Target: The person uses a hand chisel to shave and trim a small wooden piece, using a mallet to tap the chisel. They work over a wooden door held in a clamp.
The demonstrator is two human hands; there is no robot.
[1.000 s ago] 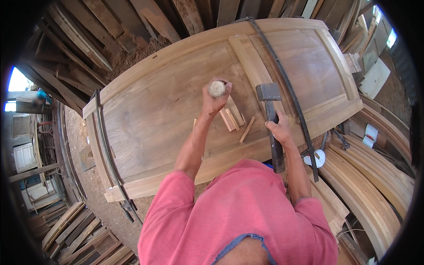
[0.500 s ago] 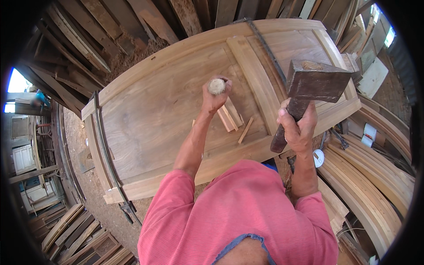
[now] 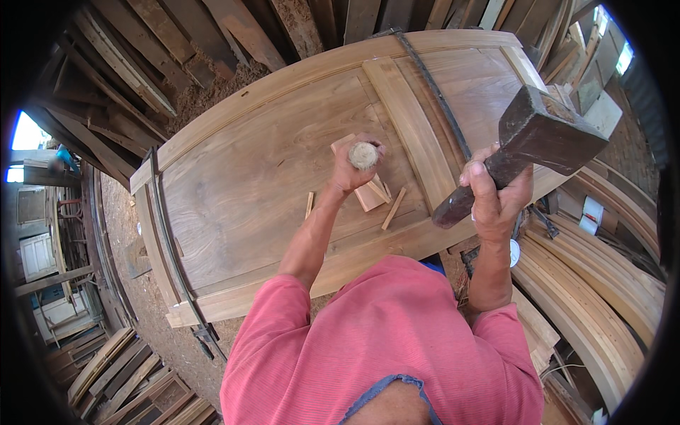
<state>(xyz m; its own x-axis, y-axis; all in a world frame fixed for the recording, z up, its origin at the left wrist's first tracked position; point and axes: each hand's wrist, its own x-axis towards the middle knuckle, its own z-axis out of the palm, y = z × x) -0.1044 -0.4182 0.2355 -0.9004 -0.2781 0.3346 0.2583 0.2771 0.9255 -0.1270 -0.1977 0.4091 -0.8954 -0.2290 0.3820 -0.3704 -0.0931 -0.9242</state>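
We see the left hand (image 3: 348, 172) from above, its fingers closed round a handle (image 3: 363, 156). Only the round, pale, frayed top faces us; the rest is hidden under the fist, so we cannot tell what the lower end is or whether it touches the wood. The fist also covers part of a wooden block (image 3: 370, 196) on the door (image 3: 248, 191), and we cannot say whether the pale wood showing at its far side is the same piece.

The right hand (image 3: 496, 198) has its fingers wrapped round the shaft of a big hammer (image 3: 552, 131), close to the dark, blocky head. Hammer and hand, raised above the door's right part, hide some of its frame and the near part of a dark clamp (image 3: 433, 88). The right forearm cuts off a white round lid (image 3: 514, 253).

For room, we have a broad stretch of door between the left fist and the clamp at the left end (image 3: 166, 227). The hammer head is well apart from the fist. One thin stick (image 3: 394, 208) lies just beside the block, another (image 3: 309, 205) by the left forearm. The door's near edge runs close to the pink shirt (image 3: 382, 333); leaning boards (image 3: 241, 32) line its far edge, and long planks (image 3: 581, 276) lie right of the right forearm.
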